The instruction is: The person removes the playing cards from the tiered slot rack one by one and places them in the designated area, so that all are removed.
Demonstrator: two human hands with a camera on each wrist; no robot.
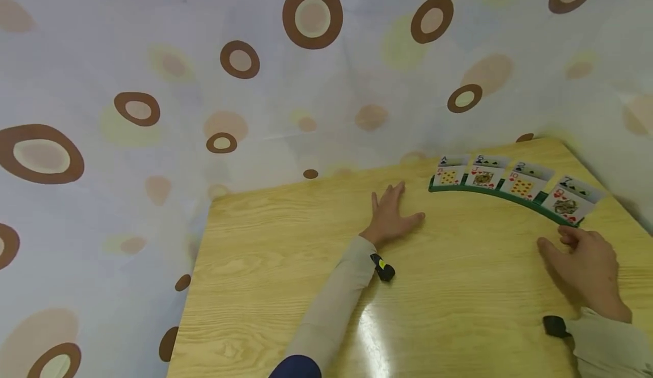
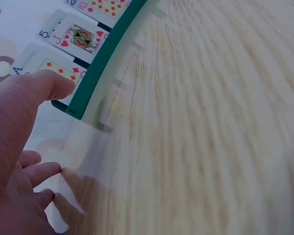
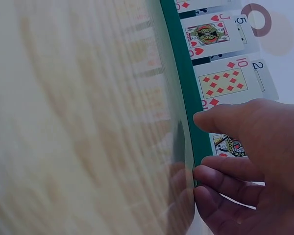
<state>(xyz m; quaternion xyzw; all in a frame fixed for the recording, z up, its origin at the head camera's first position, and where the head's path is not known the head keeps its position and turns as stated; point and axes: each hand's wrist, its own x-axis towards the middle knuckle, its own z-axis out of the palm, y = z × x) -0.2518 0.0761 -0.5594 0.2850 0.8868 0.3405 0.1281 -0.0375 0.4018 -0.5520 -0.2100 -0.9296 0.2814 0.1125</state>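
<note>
A green curved card holder (image 1: 520,199) stands at the table's back right, with playing cards upright in two rows. Its front row shows an eight of diamonds (image 1: 449,176), jack of hearts (image 1: 482,178), ten of diamonds (image 1: 521,187) and queen of hearts (image 1: 563,205). Behind them rise black-suit cards: ace, five, two and seven. My left hand (image 1: 390,219) is on the table left of the holder, fingers spread, holding nothing. Close to the holder's right end is my right hand (image 1: 592,264), fingers loosely bent with nothing between them; whether it touches the holder, I cannot tell.
The light wooden table (image 1: 285,264) reflects a bright streak of light near its front. A pale cloth (image 1: 275,100) with brown ring patterns hangs behind the table and along its sides. Black straps (image 1: 382,268) sit at both wrists.
</note>
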